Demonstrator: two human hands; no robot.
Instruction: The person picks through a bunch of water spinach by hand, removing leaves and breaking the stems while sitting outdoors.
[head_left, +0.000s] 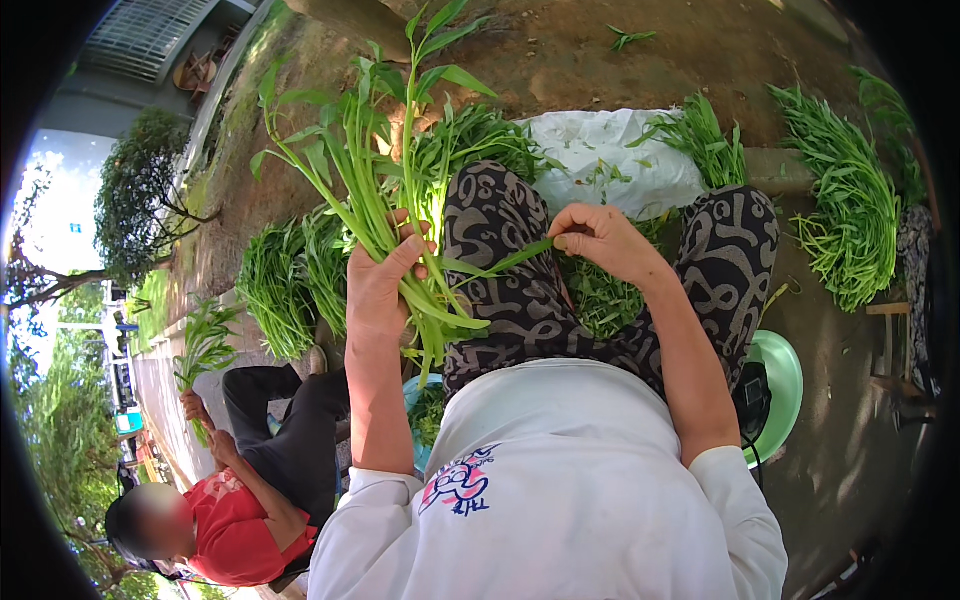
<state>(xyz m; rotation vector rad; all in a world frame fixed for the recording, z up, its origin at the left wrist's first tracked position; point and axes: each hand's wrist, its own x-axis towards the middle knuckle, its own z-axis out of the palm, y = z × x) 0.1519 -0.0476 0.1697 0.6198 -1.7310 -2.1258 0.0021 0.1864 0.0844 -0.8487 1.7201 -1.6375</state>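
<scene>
My left hand (386, 277) is closed around a bunch of water spinach (367, 157), its leafy tops pointing away from me and the cut stems hanging below my palm. Between thumb and forefinger, my right hand (611, 244) pinches the tip of a long green leaf (517, 259). That leaf stretches across my patterned trouser leg toward the bunch, and its other end lies among the stems. Loose leaves and stem bits (604, 296) are piled between my knees, partly hidden by my right forearm.
A white plastic sack (607, 154) with scattered leaves lies beyond my knees. Greens are heaped at left (277, 289) and right (851, 195). A pale green basin (784, 397) stands by my right hip, a blue basin (412, 394) at my left. A co-worker in red (240, 525) holds greens.
</scene>
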